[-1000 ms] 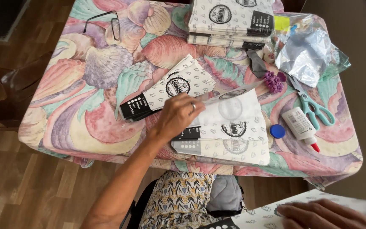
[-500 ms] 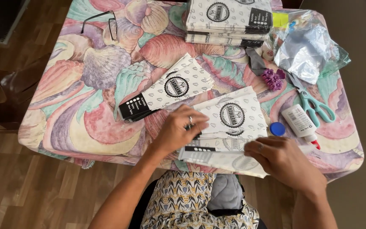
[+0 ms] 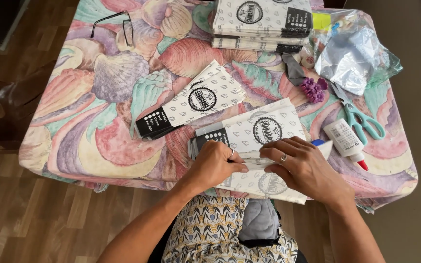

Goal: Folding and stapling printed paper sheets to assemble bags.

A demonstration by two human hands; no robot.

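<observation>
Both my left hand point(image 3: 216, 164) and right hand point(image 3: 302, 167) pinch the paper sheet point(image 3: 261, 134); uneven pressure risks a crooked fold, and the glue bottle point(image 3: 347, 141) is near.

Paper bags point(image 3: 264, 131) under my fingers: white, small grey print, black round emblem, black end panel. Tablecloth point(image 3: 98, 97): pastel shells (pink, lilac, green, peach). Scissors point(image 3: 359, 114) teal-handled. Glue bottle point(image 3: 345, 140) white, red tip. My top point(image 3: 205, 229): cream, navy-yellow pattern.
</observation>
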